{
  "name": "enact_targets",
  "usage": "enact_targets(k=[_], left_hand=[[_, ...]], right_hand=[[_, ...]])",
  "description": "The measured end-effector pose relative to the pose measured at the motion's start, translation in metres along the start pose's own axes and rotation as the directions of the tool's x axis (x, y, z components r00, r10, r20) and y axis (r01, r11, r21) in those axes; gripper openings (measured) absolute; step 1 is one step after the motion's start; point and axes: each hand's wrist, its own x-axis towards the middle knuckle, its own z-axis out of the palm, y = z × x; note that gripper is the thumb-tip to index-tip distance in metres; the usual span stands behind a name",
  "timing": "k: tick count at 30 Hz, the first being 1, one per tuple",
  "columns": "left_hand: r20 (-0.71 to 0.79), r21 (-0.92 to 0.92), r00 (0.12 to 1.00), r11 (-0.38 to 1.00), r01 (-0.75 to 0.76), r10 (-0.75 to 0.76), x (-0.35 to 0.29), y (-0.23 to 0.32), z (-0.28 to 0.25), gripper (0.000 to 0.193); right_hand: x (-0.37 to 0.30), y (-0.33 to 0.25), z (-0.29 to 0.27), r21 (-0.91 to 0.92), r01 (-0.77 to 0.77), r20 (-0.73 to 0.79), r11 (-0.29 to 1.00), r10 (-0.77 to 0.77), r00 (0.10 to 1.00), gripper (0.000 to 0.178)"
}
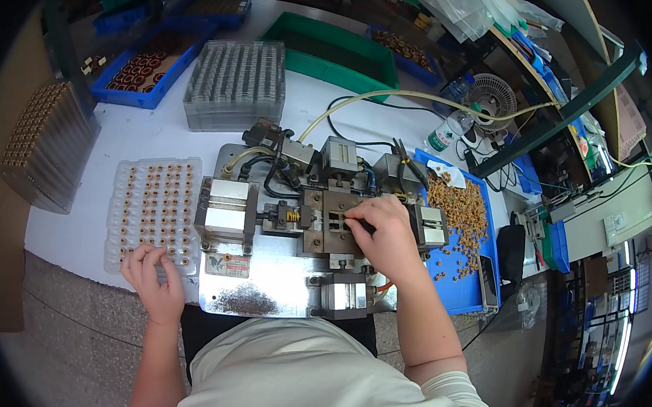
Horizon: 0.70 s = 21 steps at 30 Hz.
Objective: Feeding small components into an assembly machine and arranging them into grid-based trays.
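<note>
My right hand (386,229) reaches over the metal clamping fixture (316,237), thumb and forefinger closed together at the slot in its dark centre block (334,221). Whatever sits between those fingertips is too small or hidden to name. My left hand (153,281) rests on the near edge of a clear plastic tray (116,215), its fingers bent and somewhat apart with nothing visible in them. Rows of small brass-coloured parts (153,208) stand in the tray's pockets. The fixture has silver blocks on several sides, with hoses and a spring, on a shiny base plate (259,290).
To the right, a blue tray (441,283) holds loose brass-coloured parts (458,213) and a phone (489,281). Pliers (408,162) stand behind the fixture. Stacked clear trays (234,87), a green bin (329,56), a bottle (448,133) and a fan (492,98) lie farther back.
</note>
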Motion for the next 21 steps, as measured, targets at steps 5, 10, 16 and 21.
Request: enact_targets(k=[5, 10, 16, 21], left_hand=[[0.000, 0.005, 1.000, 1.000, -0.003, 0.003, -0.0001, -0.0016, -0.0001, 0.025], [-0.020, -0.034, 1.000, 0.999, 0.013, -0.013, 0.0008, 0.0007, 0.0013, 0.026], [-0.006, -0.021, 1.000, 1.000, 0.013, -0.013, -0.0007, -0.0019, -0.0002, 0.024], [0.003, -0.018, 1.000, 1.000, 0.019, -0.019, -0.0010, -0.0019, -0.0006, 0.023]], right_hand=[[-0.0005, 0.0018, 0.0006, 0.005, -0.012, 0.019, 1.000, 0.012, 1.000, 0.012], [0.0004, -0.0019, 0.0004, -0.038, -0.007, 0.018, 0.999, 0.007, 1.000, 0.011], [0.0001, -0.0019, 0.0023, -0.047, -0.007, 0.014, 0.999, 0.008, 1.000, 0.010], [0.0001, -0.0015, 0.0043, -0.038, -0.022, 0.013, 0.999, 0.022, 1.000, 0.011]])
